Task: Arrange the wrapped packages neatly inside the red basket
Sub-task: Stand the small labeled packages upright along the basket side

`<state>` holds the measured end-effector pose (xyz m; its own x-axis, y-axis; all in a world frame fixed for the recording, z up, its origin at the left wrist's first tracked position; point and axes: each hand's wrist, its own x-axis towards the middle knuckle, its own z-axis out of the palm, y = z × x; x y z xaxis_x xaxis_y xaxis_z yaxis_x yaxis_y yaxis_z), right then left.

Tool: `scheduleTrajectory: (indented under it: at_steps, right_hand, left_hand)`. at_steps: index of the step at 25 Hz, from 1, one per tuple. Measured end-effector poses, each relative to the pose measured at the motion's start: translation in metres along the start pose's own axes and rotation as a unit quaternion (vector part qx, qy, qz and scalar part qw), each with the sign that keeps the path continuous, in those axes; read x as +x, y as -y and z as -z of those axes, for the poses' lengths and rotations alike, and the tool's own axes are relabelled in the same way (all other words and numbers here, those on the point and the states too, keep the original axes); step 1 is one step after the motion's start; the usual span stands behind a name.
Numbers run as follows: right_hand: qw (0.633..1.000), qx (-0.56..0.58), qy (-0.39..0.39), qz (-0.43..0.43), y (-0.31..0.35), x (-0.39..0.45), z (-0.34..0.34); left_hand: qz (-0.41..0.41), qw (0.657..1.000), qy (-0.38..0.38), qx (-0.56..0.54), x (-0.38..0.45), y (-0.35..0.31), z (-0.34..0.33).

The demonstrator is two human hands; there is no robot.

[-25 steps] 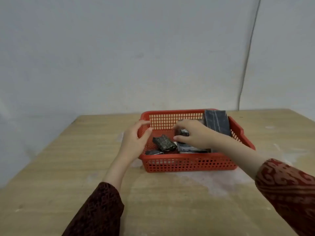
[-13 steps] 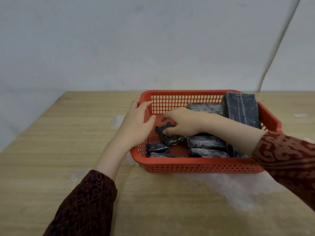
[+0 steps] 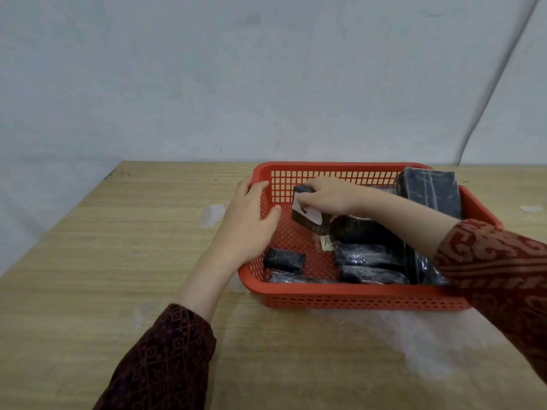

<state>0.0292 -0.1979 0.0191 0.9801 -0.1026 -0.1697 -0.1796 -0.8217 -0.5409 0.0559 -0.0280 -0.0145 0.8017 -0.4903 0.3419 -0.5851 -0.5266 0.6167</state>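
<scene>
1. The red basket [image 3: 355, 297] sits on the wooden table [image 3: 118, 261], at about 3 o'clock from the table's middle and close to the wall [image 3: 207, 84]
2. The left hand [image 3: 245, 229] grips the basket's left wall at 9 o'clock: the thumb lies inside the mesh and the fingers curl over the rim near the far left corner
3. The right hand [image 3: 328, 195] reaches in from 3 o'clock and pinches a small dark package [image 3: 309, 218] from above; the package is tilted up on edge, showing a pale label, in the basket's far left part at roughly 11 o'clock
4. A small flat package [image 3: 284, 259] lies on the basket floor at 8 o'clock, just beside the left wall, with another dark package [image 3: 296, 280] against the near wall at 7 o'clock
5. Several long dark wrapped packages [image 3: 370, 255] lie side by side from the centre toward 5 o'clock, partly under the right forearm
6. A large dark block [image 3: 429, 190] stands tilted in the far right corner at 1 o'clock, rising above the rim
7. A small pale tag [image 3: 326, 242] lies on the basket floor near the centre
8. Both patterned dark red sleeves [image 3: 165, 359] enter from 6 o'clock and 4 o'clock
</scene>
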Motion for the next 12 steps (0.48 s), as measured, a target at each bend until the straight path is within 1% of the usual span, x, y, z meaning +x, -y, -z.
scheduleTrajectory:
  at_steps: [1,2,3,4,6,7,11,12]
  right_hand:
    - [0.998,0.058,-0.011,-0.011,-0.004,0.003,0.004]
    - [0.996,0.082,-0.02,-0.015,-0.007,0.007,0.007]
    - [0.997,0.067,-0.026,-0.011,-0.01,0.012,0.01]
    - [0.999,0.025,-0.023,0.0,-0.013,0.021,0.012]
    - [0.997,-0.066,0.007,0.041,-0.013,0.035,0.014]
    - [0.994,-0.089,0.022,0.058,-0.011,0.04,0.013]
    - [0.99,-0.118,0.046,0.06,-0.009,0.057,0.007]
    - [0.986,-0.143,0.052,0.062,-0.01,0.058,0.006]
  left_hand:
    - [0.004,1.0,-0.001,-0.005,0.0,0.0,0.0]
    - [0.007,1.0,-0.003,-0.01,-0.001,0.0,-0.001]
    - [0.01,1.0,-0.007,-0.015,-0.001,0.0,-0.001]
    - [0.015,1.0,-0.009,-0.022,-0.001,0.001,-0.001]
    - [0.027,0.999,-0.006,-0.038,0.0,0.002,-0.001]
    - [0.03,0.999,-0.004,-0.04,0.001,0.002,-0.002]
    - [0.025,0.999,-0.011,-0.021,0.001,0.002,-0.003]
    - [0.024,0.999,-0.013,-0.026,0.001,0.002,-0.002]
